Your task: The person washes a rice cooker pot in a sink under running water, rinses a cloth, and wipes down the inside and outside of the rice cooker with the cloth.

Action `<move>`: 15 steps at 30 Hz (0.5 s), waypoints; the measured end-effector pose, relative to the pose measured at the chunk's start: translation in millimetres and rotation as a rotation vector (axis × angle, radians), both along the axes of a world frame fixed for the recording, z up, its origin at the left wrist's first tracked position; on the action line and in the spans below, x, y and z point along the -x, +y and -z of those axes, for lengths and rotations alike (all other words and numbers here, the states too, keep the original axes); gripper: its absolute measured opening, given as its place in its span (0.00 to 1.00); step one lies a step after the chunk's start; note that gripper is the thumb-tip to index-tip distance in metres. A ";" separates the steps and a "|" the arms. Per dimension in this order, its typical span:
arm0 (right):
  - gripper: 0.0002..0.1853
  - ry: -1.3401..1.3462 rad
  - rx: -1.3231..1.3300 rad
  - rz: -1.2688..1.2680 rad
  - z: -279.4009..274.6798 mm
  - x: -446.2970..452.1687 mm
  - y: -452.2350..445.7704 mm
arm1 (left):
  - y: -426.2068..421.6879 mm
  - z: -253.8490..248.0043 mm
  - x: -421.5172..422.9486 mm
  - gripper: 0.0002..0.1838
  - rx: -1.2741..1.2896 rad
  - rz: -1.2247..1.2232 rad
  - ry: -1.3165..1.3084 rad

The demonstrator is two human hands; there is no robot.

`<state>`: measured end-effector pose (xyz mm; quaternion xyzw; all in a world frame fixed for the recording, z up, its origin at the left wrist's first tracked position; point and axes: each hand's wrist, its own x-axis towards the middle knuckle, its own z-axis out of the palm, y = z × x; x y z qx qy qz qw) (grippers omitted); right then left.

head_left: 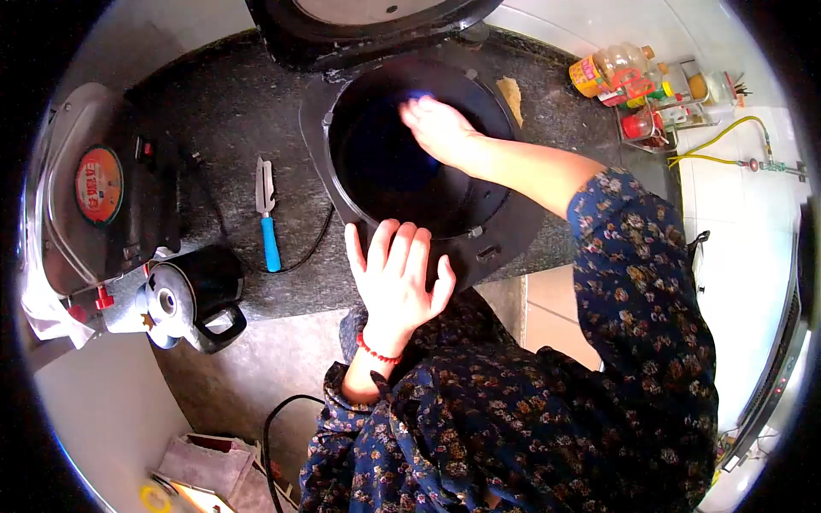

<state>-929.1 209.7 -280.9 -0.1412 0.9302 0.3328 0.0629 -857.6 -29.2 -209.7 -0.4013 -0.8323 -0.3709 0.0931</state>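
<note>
- Head view: a broad black cooker (385, 184) with a round, deep, smooth basin sits in the middle of a dark speckled stone-look tabletop (231, 128). Its squarish flat surround has rounded corners; small pale clips mark the basin's rim.
- Thick black lid (368, 36) with a pale inner face stands raised at the cooker's far side.
- Right hand (440, 130) reaches into the basin, fingers extended and lying close together. Cannot tell whether this grip has anything under it or touches the basin floor.
- Left hand (395, 278) at the near edge of the cooker, palm down, fingers fanned apart; grip open, nothing clamped. Fingertips appear to rest on the surround.
- Red beaded bracelet (379, 352) on the left wrist; dark blue, loosely folded floral fabric sleeve (641, 248) on the right arm.
- Left of the cooker: slim metal blade with a forked tip and rounded blue handle (267, 205), beside a thin black cord (321, 235).
- Further left: black cylindrical pitcher with a looped handle (205, 286), near a glossy dark boxy appliance (141, 214) bearing a round orange-red sticker (100, 185).
- Right of the basin: ragged tan scrap (510, 101).
</note>
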 end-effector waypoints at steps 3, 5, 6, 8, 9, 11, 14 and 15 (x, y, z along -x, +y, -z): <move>0.15 -0.225 -0.307 -0.027 -14.5 -19.7 -6.6 | 0.1 -0.1 -0.1 0.17 0.008 0.000 -0.005; 0.14 -0.489 -0.241 0.151 -50.8 -26.1 -30.6 | 0.6 -0.1 -0.2 0.17 0.006 0.003 -0.007; 0.14 -0.591 -0.168 0.237 -61.5 -26.6 -37.9 | 1.2 -0.1 0.3 0.17 0.004 0.003 -0.007; 0.16 -0.790 -0.022 0.408 -72.9 -24.9 -48.3 | 2.5 0.8 0.4 0.16 -0.012 -0.001 -0.011; 0.20 -0.780 0.171 0.486 -73.0 -27.3 -48.0 | 3.0 2.0 0.0 0.16 -0.020 -0.003 -0.011; 0.23 -0.890 0.529 0.641 -77.8 -27.0 -51.7 | 2.6 2.2 0.2 0.16 -0.032 -0.003 -0.011; 0.22 -0.938 1.130 0.862 -61.0 -26.9 -54.5 | 2.2 2.2 -0.2 0.16 -0.031 -0.005 -0.029; 0.20 -0.940 1.250 0.897 -47.8 -24.9 -56.2 | 2.4 3.6 -0.1 0.16 -0.036 -0.003 -0.029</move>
